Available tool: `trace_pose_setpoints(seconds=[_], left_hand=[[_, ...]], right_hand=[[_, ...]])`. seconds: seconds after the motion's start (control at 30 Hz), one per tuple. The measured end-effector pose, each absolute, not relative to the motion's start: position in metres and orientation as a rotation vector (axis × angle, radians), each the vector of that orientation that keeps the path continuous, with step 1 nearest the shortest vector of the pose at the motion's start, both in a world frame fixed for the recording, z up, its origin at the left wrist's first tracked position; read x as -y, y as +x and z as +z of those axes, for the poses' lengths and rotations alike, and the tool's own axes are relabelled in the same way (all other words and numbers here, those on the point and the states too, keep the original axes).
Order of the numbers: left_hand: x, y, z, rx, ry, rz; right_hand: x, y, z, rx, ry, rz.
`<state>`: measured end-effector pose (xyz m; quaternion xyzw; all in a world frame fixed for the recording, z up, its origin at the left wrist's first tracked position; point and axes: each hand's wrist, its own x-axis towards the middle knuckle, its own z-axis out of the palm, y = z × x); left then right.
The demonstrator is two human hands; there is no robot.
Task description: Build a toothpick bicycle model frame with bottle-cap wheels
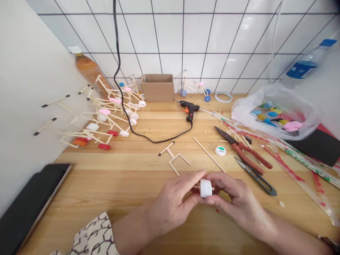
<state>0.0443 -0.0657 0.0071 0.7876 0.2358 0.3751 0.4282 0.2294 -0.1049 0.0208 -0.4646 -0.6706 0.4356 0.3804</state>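
Observation:
Both hands meet near the front of the wooden table around a white bottle cap (205, 188) with a thin wooden stick through it. My left hand (178, 200) is closed at the cap's left side, over the stick. From the right, my right hand (237, 202) pinches the cap and the stick's other end between thumb and fingers. Just beyond them lies a small stick frame (173, 158) with dark-tipped ends. A loose stick (209, 154) and a white cap with a green mark (220, 151) lie farther right.
Pliers (243, 148) and snips (255, 176) lie at the right. A glue gun (189, 109) with its black cord, a cardboard box (157, 88) and a plastic bag of caps (276, 113) stand behind. Several stick models (106, 120) fill the back left; a phone (34, 202) lies front left.

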Motion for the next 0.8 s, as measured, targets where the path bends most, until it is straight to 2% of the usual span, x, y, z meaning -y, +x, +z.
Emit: trace_pose_setpoints(seconds=[0.3, 0.6, 0.8], left_hand=[[0.061, 0.044, 0.014, -0.839, 1.918, 0.894], [0.061, 0.042, 0.012, -0.575, 2.116, 0.931], [0.062, 0.042, 0.025, -0.612, 2.084, 0.754]], right_hand=[[0.102, 0.235, 0.021, 1.737, -1.241, 1.044], [0.111, 0.229, 0.018, 1.932, -1.186, 0.824], [0.112, 0.226, 0.025, 2.012, -1.132, 0.835]])
